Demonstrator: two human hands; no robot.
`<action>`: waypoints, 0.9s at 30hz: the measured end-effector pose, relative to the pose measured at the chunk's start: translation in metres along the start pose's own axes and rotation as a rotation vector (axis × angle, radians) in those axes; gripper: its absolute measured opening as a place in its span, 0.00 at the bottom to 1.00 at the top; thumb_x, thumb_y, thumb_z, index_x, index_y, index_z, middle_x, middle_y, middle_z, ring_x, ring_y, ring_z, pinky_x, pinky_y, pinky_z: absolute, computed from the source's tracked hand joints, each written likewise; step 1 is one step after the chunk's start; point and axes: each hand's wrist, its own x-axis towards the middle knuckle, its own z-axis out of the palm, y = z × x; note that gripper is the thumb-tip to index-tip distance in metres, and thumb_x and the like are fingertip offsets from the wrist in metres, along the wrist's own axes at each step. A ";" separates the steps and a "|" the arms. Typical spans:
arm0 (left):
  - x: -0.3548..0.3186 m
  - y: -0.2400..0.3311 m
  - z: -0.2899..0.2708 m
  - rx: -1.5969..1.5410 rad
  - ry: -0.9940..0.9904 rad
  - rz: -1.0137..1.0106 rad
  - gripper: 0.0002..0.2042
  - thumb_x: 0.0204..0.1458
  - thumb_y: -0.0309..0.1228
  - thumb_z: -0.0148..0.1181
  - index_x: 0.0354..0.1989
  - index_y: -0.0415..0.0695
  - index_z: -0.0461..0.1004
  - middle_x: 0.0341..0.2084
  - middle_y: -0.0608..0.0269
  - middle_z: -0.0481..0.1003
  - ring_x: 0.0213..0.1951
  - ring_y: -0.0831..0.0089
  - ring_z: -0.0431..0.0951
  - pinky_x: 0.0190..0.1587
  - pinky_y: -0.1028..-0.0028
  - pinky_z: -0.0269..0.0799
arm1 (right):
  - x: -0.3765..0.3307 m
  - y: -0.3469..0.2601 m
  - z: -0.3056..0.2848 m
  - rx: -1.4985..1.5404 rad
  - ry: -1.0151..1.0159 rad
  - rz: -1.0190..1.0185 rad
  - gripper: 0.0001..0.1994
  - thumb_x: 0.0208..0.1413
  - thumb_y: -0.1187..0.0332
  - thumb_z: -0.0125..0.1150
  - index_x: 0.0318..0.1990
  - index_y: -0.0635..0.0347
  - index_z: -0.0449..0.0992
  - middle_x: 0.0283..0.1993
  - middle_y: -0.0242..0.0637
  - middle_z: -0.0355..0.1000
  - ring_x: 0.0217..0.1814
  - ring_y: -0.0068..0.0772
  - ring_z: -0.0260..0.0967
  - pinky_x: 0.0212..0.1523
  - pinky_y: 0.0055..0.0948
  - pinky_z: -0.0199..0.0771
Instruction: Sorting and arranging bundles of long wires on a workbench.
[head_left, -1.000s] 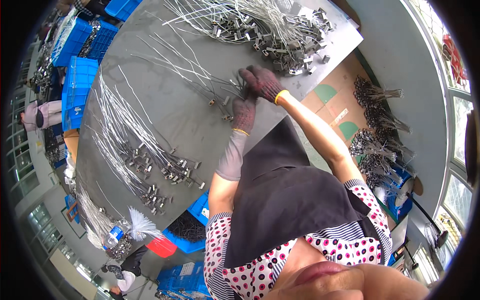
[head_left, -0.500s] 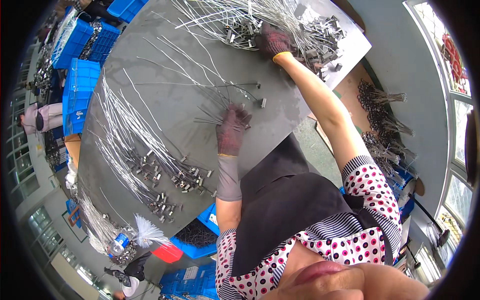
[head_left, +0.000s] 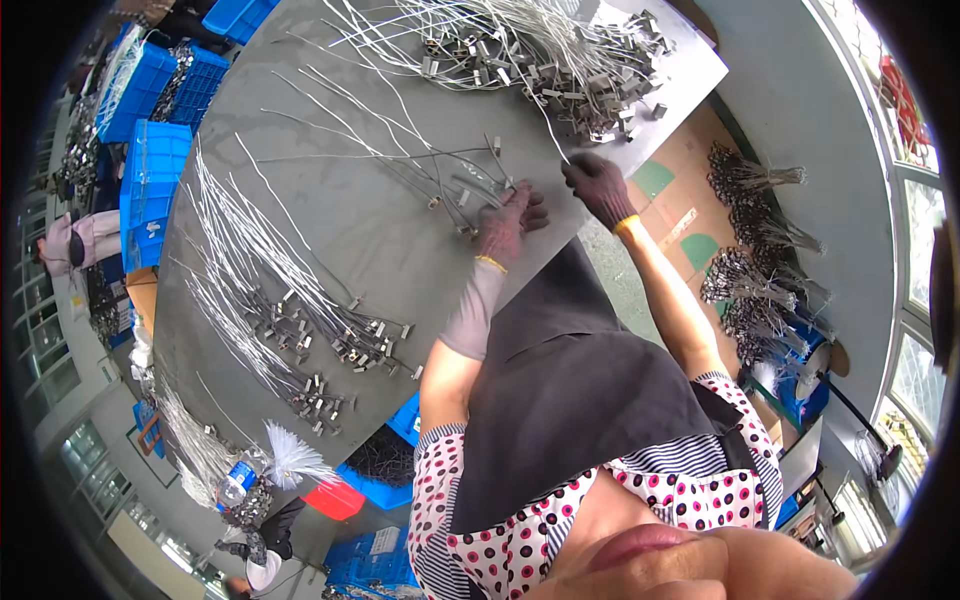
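Observation:
My right hand (head_left: 597,190), in a dark reddish knit glove, is at the near right table edge. Its fingertips pinch the end of a pale wire (head_left: 549,125), which runs back to a large pile of wires with small metal connectors (head_left: 590,90). My left hand (head_left: 508,225), gloved the same way, is low over the table to its left. Some blurred grey wires (head_left: 482,188) stick out from its thumb side; the grip itself is partly hidden. Beside it several loose wires (head_left: 380,152) with dark connector ends lie on the tabletop.
The grey table (head_left: 400,280) carries two more wire bundles (head_left: 250,250) at left. Blue crates (head_left: 155,190) stand beyond its left side. A red bin (head_left: 333,500) and a bottle (head_left: 237,484) are at lower left. Tied wire bundles (head_left: 745,280) are at right, beneath the windows.
My right hand has come back from the far pile toward me, drawing a wire along. My left hand has shifted right and slightly away from me, and turned.

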 end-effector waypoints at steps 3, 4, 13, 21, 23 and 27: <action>0.020 -0.022 0.024 -0.054 0.007 -0.051 0.17 0.60 0.36 0.61 0.51 0.36 0.72 0.34 0.57 0.77 0.30 0.66 0.80 0.34 0.66 0.83 | -0.066 0.030 -0.024 0.289 -0.053 0.071 0.14 0.61 0.64 0.60 0.43 0.69 0.79 0.32 0.35 0.78 0.31 0.22 0.72 0.34 0.24 0.73; 0.028 -0.027 0.031 -0.075 -0.039 -0.062 0.15 0.60 0.34 0.62 0.49 0.37 0.73 0.33 0.58 0.76 0.31 0.65 0.80 0.36 0.64 0.83 | -0.089 0.045 -0.035 0.268 -0.128 0.123 0.13 0.59 0.65 0.59 0.42 0.68 0.80 0.29 0.34 0.76 0.30 0.21 0.71 0.32 0.24 0.72; 0.043 -0.016 0.059 -0.248 -0.182 0.058 0.09 0.61 0.35 0.59 0.45 0.44 0.74 0.35 0.59 0.79 0.35 0.65 0.82 0.40 0.57 0.82 | -0.260 0.147 -0.103 0.230 -0.176 0.593 0.14 0.54 0.60 0.64 0.29 0.64 0.80 0.18 0.31 0.69 0.17 0.20 0.62 0.20 0.24 0.62; 0.025 0.033 0.070 -0.238 0.015 0.318 0.13 0.61 0.40 0.59 0.48 0.48 0.73 0.32 0.60 0.78 0.32 0.67 0.80 0.41 0.56 0.81 | -0.304 0.218 -0.123 0.134 -0.077 0.705 0.17 0.51 0.56 0.68 0.26 0.63 0.78 0.16 0.31 0.67 0.16 0.22 0.61 0.17 0.26 0.59; 0.020 0.037 0.074 -0.208 0.026 0.380 0.13 0.60 0.42 0.60 0.48 0.49 0.73 0.30 0.60 0.77 0.30 0.67 0.80 0.39 0.56 0.82 | -0.300 0.210 -0.132 0.139 -0.050 0.711 0.17 0.51 0.55 0.68 0.25 0.63 0.78 0.16 0.30 0.67 0.15 0.22 0.60 0.17 0.26 0.58; 0.024 0.037 0.069 -0.213 0.085 0.377 0.15 0.60 0.43 0.61 0.48 0.48 0.73 0.29 0.61 0.77 0.29 0.68 0.80 0.37 0.58 0.82 | -0.283 0.207 -0.144 0.114 -0.012 0.686 0.18 0.51 0.55 0.68 0.25 0.63 0.77 0.15 0.30 0.66 0.14 0.21 0.59 0.17 0.26 0.58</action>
